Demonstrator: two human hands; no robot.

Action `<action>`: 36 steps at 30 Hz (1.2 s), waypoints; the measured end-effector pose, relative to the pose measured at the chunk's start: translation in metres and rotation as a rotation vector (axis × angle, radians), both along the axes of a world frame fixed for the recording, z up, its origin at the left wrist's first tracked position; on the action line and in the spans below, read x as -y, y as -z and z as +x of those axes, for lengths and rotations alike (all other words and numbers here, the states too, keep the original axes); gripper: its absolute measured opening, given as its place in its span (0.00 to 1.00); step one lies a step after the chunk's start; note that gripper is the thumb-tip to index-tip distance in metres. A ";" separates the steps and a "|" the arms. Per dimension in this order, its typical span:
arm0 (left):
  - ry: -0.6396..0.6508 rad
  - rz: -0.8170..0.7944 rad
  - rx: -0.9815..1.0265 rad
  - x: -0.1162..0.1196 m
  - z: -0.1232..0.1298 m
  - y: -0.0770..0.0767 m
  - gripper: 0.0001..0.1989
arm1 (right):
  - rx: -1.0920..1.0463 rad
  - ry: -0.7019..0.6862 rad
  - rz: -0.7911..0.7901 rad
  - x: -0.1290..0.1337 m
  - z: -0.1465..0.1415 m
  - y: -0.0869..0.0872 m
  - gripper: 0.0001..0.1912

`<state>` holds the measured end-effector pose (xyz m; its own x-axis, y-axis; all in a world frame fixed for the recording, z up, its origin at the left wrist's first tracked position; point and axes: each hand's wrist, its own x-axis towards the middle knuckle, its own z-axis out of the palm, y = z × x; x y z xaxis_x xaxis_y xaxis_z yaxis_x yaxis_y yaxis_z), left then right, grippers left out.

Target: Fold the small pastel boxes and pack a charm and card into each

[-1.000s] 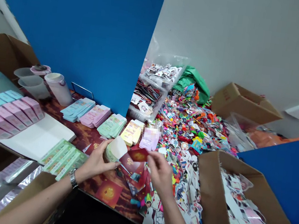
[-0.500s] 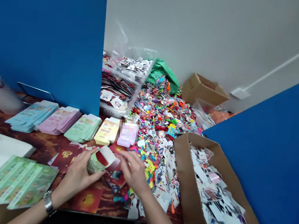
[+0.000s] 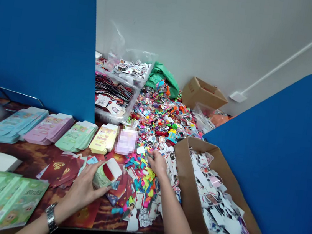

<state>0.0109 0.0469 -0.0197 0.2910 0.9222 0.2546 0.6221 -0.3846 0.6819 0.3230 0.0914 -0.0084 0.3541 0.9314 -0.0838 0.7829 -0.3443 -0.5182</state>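
My left hand (image 3: pixel 83 188) is shut around a small green paper packet (image 3: pixel 106 175), whose white flap stands open and shows red inside. My right hand (image 3: pixel 157 163) has moved away from it and rests on a heap of small bright paper pieces (image 3: pixel 142 181), its fingers bunched together. Whether those fingers pinch a piece is hidden. Red envelopes (image 3: pixel 61 169) lie fanned on the wood-patterned table to the left of the packet. A silver wristwatch (image 3: pixel 51 217) sits on my left wrist.
Stacks of blue (image 3: pixel 15 124), pink (image 3: pixel 48 129), green (image 3: pixel 77 135) and yellow (image 3: pixel 103 138) packets line the table's back. Green sheets (image 3: pixel 1 202) lie front left. A cardboard box of cut-out photo cards (image 3: pixel 192 188) stands right, and plastic bins (image 3: pixel 114 103) stand behind. Blue partitions (image 3: pixel 37 30) flank the table.
My right hand has moved right, away from the packet, onto the coloured pieces. The left hand keeps the packet. The view has turned right and levelled.
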 end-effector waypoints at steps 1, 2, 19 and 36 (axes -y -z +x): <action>0.004 0.000 -0.010 0.000 0.000 0.001 0.32 | -0.052 -0.001 0.027 0.000 0.002 0.000 0.09; 0.005 0.000 -0.018 0.000 0.000 0.002 0.33 | -0.108 -0.002 0.061 -0.001 0.005 -0.002 0.11; 0.031 -0.104 0.097 -0.012 0.048 0.000 0.31 | -0.169 -0.507 0.442 0.039 -0.103 -0.049 0.06; 0.030 -0.167 0.109 -0.020 0.029 0.006 0.36 | 0.048 -0.104 0.178 -0.088 -0.008 -0.019 0.16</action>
<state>0.0400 0.0668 -0.0261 0.2978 0.9457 0.1303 0.5308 -0.2775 0.8007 0.3152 0.1792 0.0103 0.2551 0.9617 0.1003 0.8346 -0.1666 -0.5251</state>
